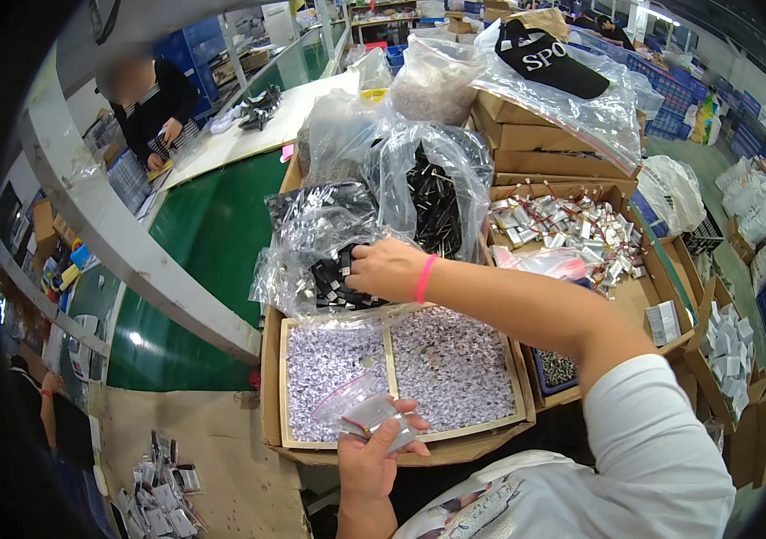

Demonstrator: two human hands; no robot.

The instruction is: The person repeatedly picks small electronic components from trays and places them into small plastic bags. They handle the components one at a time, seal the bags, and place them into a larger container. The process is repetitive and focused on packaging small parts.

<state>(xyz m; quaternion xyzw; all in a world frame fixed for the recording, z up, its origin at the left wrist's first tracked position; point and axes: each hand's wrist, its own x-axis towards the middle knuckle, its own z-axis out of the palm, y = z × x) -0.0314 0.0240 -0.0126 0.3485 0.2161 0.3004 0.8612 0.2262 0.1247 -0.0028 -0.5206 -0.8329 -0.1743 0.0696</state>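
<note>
The left hand (372,456) clamps a clear bag (353,402) above the divided tray (389,359), seemingly keeping it within reach, while the right hand (387,272) meets black pieces (329,280), its grip too hidden to tell.

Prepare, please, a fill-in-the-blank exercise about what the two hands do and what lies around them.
1. The left hand holds clear plastic at the near edge of a pale tray divided into ____ compartments.
2. The right hand is at a clear bag whose small pieces are mostly ____ in colour.
3. The band around the right wrist is ____.
4. The long smooth surface behind the slanted pale post is ____.

Missing words: two; black; pink; green.
</note>
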